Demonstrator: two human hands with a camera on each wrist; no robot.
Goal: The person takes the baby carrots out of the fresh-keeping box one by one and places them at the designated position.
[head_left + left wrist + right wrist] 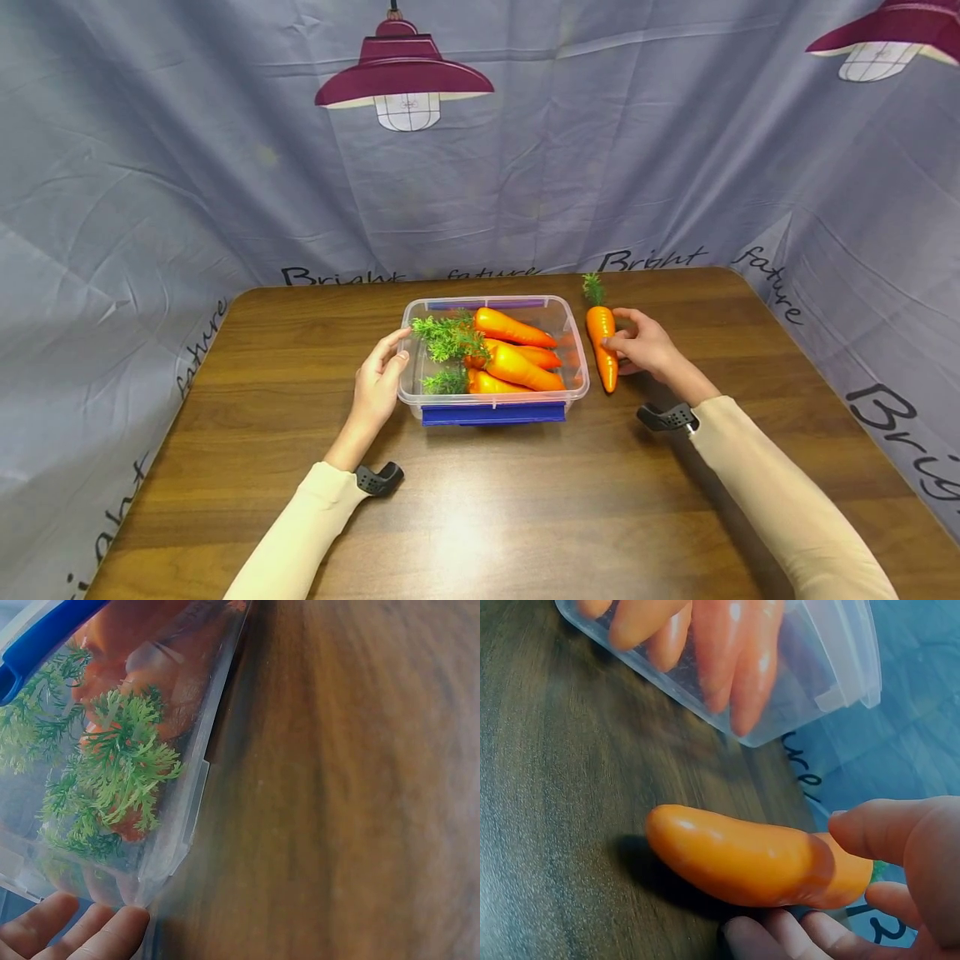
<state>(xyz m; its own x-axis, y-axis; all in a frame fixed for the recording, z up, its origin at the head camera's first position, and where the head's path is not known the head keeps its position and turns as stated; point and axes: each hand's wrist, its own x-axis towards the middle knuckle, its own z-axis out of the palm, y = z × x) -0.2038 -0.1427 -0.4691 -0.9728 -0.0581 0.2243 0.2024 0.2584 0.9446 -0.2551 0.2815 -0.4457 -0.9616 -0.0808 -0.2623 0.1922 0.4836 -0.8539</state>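
A clear plastic food box with blue clips holds several orange carrots with feathery green tops. At its left end is my left hand, fingers fairly straight and fingertips right at the wall; the left wrist view shows these fingers by the box corner. To the right of the box, a single carrot lies on the table, its leafy end pointing away from me. My right hand holds this carrot from the right, thumb over it and the other fingers along its far side in the right wrist view.
The wooden table runs back to a grey-blue curtain printed with lamps and lettering, which also hangs at both sides. A blue clip sticks out along the box's near side.
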